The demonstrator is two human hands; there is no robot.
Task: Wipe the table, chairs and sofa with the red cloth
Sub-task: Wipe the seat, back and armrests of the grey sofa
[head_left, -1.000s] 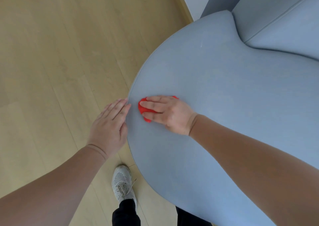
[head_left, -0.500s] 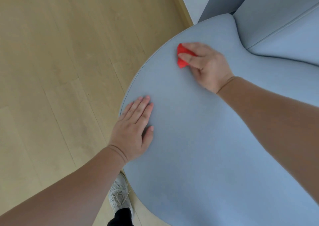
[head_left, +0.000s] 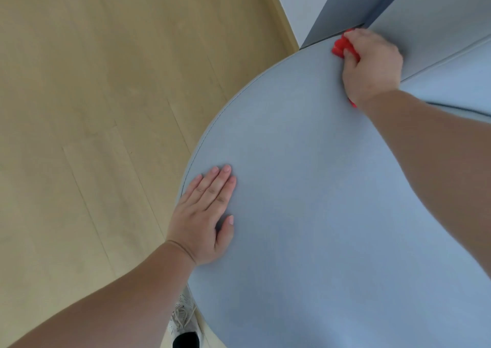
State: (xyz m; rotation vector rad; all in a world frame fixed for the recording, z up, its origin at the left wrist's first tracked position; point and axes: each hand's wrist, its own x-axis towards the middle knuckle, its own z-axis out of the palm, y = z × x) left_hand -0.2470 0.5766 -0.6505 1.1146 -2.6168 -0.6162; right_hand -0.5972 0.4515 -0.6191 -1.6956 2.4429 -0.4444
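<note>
The grey-blue sofa [head_left: 318,188] has a broad rounded seat that fills the right half of the view. My right hand [head_left: 372,63] holds the bunched red cloth [head_left: 342,46] at the seat's far edge, where it meets the backrest. Most of the cloth is hidden under the hand; a small red tip shows by the wrist. My left hand [head_left: 204,215] lies flat, fingers straight, on the seat near its rounded left rim.
Light wooden floor [head_left: 93,135] covers the left half. A white wall with a skirting strip [head_left: 281,15] runs at the top. The sofa backrest [head_left: 438,15] rises at the top right. My shoe [head_left: 183,321] stands by the seat's lower edge.
My right hand has swept the red cloth from the seat's near left rim up to the far edge by the backrest. My left hand moved from the rim onto the seat.
</note>
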